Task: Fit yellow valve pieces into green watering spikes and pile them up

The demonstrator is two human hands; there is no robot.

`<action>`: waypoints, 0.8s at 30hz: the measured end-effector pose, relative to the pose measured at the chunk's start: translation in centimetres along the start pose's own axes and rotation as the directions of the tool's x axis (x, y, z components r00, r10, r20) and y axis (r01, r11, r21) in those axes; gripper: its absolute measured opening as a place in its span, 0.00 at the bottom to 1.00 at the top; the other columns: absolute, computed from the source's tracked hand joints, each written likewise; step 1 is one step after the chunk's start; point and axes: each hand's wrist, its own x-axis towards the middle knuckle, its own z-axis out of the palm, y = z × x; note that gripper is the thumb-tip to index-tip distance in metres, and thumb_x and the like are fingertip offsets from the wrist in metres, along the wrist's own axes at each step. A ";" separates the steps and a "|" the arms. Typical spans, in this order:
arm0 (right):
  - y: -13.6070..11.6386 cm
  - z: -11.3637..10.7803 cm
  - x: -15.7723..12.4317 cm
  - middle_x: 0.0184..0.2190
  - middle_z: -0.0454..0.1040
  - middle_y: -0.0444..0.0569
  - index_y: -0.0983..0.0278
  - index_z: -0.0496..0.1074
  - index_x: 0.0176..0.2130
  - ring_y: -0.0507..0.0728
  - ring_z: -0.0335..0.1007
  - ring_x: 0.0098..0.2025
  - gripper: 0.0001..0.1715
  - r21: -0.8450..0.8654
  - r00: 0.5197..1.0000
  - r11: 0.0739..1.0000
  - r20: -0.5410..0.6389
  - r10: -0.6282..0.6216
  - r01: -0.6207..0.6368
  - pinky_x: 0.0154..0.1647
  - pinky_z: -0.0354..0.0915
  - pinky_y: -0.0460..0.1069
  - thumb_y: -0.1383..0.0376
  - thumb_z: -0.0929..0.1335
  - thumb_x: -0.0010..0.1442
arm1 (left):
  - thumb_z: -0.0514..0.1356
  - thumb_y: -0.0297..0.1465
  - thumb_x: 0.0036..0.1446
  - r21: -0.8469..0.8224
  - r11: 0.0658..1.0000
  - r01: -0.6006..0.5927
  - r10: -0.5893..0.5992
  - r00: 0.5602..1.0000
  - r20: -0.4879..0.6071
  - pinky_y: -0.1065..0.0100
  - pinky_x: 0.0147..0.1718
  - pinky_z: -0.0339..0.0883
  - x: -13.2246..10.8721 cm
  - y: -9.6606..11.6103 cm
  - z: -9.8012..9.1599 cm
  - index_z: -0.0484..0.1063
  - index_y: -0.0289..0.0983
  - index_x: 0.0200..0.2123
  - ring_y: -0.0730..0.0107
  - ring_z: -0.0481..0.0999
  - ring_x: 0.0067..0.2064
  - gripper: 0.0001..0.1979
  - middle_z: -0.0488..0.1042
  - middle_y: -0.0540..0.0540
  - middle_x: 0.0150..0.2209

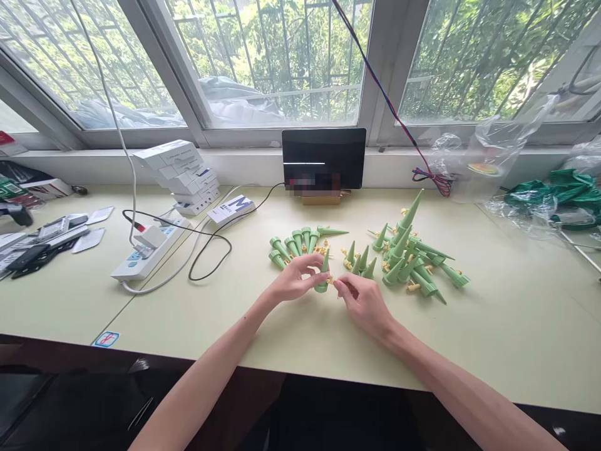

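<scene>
Left grip [297, 280] holding upright green cone [325, 266], right grip [364, 299] pinching its yellow fitting [330, 280], dark screen [323, 156] behind

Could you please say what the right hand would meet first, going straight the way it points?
The right hand would probably meet the green cone held in the left hand, though depth is unclear.

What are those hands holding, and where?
The left hand holds a green, cone-shaped plastic spike around its lower part; the right hand seems to pinch its small yellow peg.

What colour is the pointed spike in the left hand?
The spike in the left hand is light green; the head view, the only one, shows it best.
</scene>
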 end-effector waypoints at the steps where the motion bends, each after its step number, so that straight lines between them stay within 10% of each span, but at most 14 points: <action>1: 0.0 0.0 0.0 0.21 0.67 0.43 0.63 0.67 0.28 0.50 0.58 0.22 0.18 0.000 1.000 1.000 0.000 0.001 -0.001 0.25 0.55 0.46 0.60 0.62 0.69 | 0.60 0.37 0.61 -0.002 1.000 0.001 -0.001 1.000 0.002 0.70 0.33 0.70 0.0 0.0 0.0 0.73 0.34 0.38 0.69 0.72 0.37 0.11 0.72 0.43 0.37; 24: -0.5 -0.2 0.1 0.28 0.73 0.46 0.62 0.69 0.36 0.53 0.64 0.25 0.12 0.017 1.000 1.000 -0.005 0.011 -0.011 0.26 0.59 0.47 0.59 0.63 0.68 | 0.61 0.39 0.60 -0.052 0.999 0.011 -0.014 0.999 -0.043 0.71 0.31 0.70 0.1 0.2 -0.1 0.73 0.34 0.37 0.69 0.73 0.37 0.13 0.73 0.44 0.36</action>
